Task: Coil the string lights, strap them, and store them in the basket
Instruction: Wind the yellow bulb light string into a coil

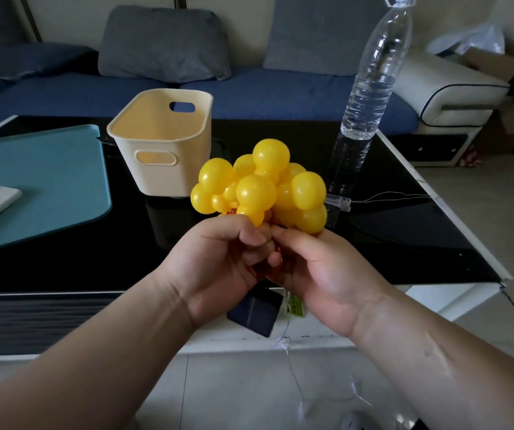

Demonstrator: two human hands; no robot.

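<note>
Above left grip (218, 262) and right grip (320, 271), bunched string lights (261, 187)

Two hands (218, 265) (324, 274), one basket (159, 178), one bottle (370, 88)

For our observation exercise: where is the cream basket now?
In the head view, the cream basket stands on the black table, left of centre, between the teal mat and the clear bottle, beyond the yellow bulbs.
</note>
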